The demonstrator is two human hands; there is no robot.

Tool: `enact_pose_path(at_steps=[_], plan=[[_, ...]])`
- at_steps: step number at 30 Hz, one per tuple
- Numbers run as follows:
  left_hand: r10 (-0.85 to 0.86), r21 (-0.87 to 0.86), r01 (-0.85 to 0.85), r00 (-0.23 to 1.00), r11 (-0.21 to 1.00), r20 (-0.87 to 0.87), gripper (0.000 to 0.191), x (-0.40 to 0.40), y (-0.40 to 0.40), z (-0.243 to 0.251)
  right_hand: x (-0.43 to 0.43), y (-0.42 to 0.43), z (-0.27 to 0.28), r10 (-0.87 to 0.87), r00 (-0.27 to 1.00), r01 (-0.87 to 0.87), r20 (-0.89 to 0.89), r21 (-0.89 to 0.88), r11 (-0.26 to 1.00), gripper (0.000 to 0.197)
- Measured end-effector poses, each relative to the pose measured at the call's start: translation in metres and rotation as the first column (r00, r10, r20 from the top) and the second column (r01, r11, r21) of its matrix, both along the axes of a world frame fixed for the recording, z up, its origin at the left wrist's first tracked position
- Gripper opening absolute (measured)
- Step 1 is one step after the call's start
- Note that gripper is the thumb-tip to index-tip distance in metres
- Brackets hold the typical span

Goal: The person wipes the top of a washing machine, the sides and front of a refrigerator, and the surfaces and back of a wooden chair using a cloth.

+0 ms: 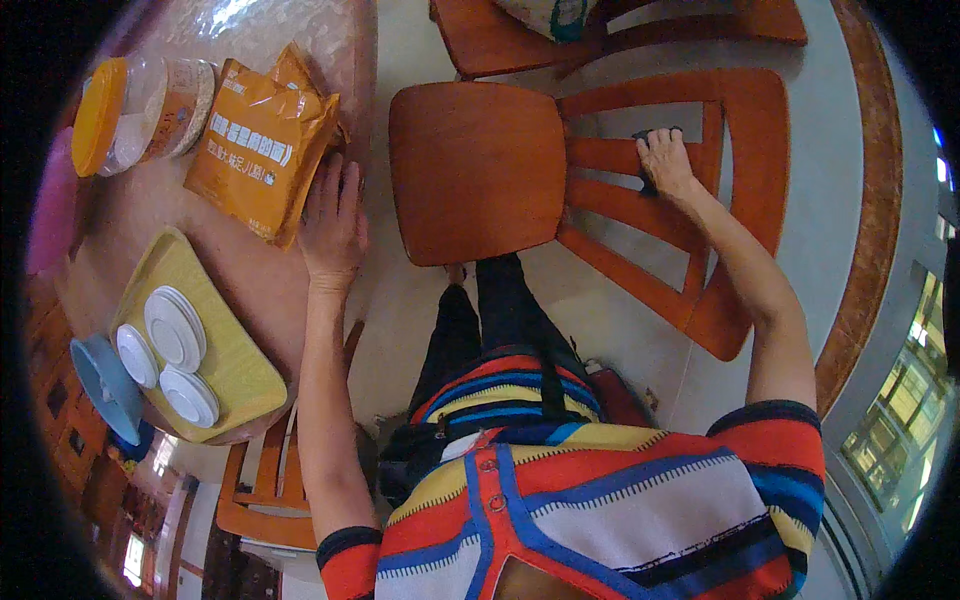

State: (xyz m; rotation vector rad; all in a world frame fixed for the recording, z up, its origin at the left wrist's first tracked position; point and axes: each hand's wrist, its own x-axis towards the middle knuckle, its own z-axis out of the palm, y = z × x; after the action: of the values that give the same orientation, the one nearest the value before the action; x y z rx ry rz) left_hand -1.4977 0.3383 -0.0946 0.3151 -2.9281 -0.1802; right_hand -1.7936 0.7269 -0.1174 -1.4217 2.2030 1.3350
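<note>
My left hand (334, 221) lies flat near the rim of a round table (255, 300), fingers extended beside an orange plastic food package (259, 150). It does not grip the package. My right hand (666, 163) holds a dark cloth (646, 184) against a back slat of a wooden chair (480, 169). Only the cloth's edges show around the fingers. The chair's reddish-brown seat faces up in front of me, with its slatted back to the right.
On the table are a clear jar (142, 116) with an orange lid and a yellow tray (232, 360) bearing several white lids or dishes (176, 330). A blue basin (109, 386) sits beyond the tray. Other wooden chairs stand ahead (517, 45) and behind left (262, 517).
</note>
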Motion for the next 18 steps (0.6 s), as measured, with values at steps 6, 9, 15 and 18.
enact_pose_path(at_steps=[6, 9, 15, 18], plan=[[-0.004, 0.026, 0.004, 1.000, 1.000, -0.012, 0.059, -0.001, -0.001, 0.002, 0.004, 0.020, 0.052, 0.140, 0.987, -0.142, -0.077, -0.015, 0.990, 0.030], [-0.004, 0.019, 0.003, 1.000, 1.000, 0.030, 0.058, -0.002, 0.003, 0.004, 0.017, 0.009, 0.082, -0.057, 0.990, 0.056, 0.126, 0.011, 0.998, 0.030], [0.021, -0.040, -0.019, 0.999, 0.999, 0.050, 0.057, 0.001, -0.001, -0.005, 0.071, 0.018, 0.094, -0.144, 0.977, 0.098, 0.156, 0.270, 0.958, 0.044], [0.009, -0.060, -0.009, 1.000, 0.998, 0.008, 0.058, 0.000, -0.001, -0.006, 0.076, 0.046, 0.051, 0.049, 0.991, -0.075, 0.121, 0.222, 0.972, 0.047]])
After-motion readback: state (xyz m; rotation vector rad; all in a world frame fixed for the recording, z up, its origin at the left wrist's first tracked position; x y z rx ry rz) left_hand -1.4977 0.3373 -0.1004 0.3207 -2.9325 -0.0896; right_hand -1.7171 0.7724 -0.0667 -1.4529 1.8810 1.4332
